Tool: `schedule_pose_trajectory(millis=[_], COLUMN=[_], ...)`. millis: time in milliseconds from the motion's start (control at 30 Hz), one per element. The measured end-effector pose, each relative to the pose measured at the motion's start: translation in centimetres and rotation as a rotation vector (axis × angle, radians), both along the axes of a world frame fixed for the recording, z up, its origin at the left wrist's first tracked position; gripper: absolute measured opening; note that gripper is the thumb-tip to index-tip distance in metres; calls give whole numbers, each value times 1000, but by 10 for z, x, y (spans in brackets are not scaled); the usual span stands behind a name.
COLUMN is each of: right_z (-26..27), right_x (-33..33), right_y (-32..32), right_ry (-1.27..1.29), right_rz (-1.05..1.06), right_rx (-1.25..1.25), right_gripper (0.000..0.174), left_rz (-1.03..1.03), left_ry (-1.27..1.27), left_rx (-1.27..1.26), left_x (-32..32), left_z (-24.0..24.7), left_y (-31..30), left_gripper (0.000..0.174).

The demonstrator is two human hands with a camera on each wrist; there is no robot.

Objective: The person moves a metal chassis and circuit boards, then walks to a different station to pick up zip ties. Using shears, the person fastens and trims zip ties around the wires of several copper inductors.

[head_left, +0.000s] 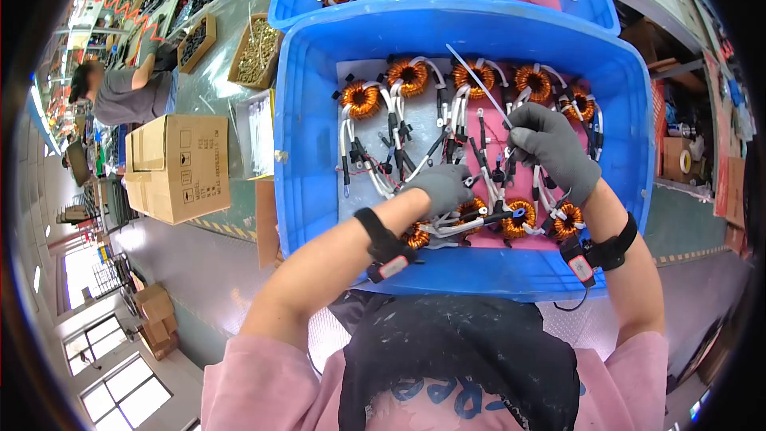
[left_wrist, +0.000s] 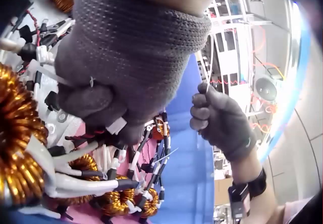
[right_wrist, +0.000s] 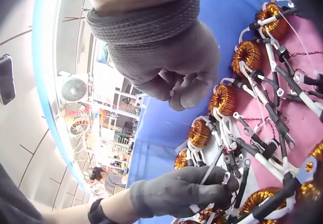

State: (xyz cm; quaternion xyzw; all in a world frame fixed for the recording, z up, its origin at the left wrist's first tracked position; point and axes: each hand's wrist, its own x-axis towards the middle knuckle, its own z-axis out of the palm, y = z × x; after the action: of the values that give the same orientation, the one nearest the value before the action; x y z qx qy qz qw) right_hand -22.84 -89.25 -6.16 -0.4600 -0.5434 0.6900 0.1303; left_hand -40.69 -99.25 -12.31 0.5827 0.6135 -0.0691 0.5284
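Observation:
A blue bin (head_left: 311, 152) holds several copper coils (head_left: 361, 100) with white and black wires, lying on pink and grey sheets. My left hand (head_left: 445, 183) in a grey glove grips a bundle of white wires (head_left: 451, 227) near the bin's front. In the left wrist view the left hand (left_wrist: 118, 118) is curled round those wires (left_wrist: 86, 181). My gloved right hand (head_left: 520, 137) pinches a thin white cable tie (head_left: 479, 84) that slants up to the left. The right wrist view shows the right hand (right_wrist: 174, 95) curled above the left hand (right_wrist: 202, 188).
A second blue bin (head_left: 281, 8) with more coils stands behind the first. To the left are a cardboard box (head_left: 179, 164), open boxes of small parts (head_left: 257, 52) and another person (head_left: 116, 96) at the bench. Shelves and tools line the right side.

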Motion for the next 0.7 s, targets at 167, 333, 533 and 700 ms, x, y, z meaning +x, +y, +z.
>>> schedule_pose_trajectory(millis=[167, 333, 533, 700], right_z=[1, 8, -4, -13], right_x=[11, -1, 14, 34], right_y=[-5, -28, -49, -38], right_ry=[69, -139, -335, -478], right_rz=[-15, 51, 203, 268], right_rx=[-50, -133, -258, -167], right_gripper=[13, 14, 15, 14], left_rz=[595, 1240, 1098, 1083], left_ry=[-386, -567, -560, -469], left_rx=[112, -28, -213, -130], left_x=[-36, -48, -35, -24], left_z=[2, 5, -29, -42], left_y=[10, 29, 28, 33], left_gripper=[20, 14, 15, 17])
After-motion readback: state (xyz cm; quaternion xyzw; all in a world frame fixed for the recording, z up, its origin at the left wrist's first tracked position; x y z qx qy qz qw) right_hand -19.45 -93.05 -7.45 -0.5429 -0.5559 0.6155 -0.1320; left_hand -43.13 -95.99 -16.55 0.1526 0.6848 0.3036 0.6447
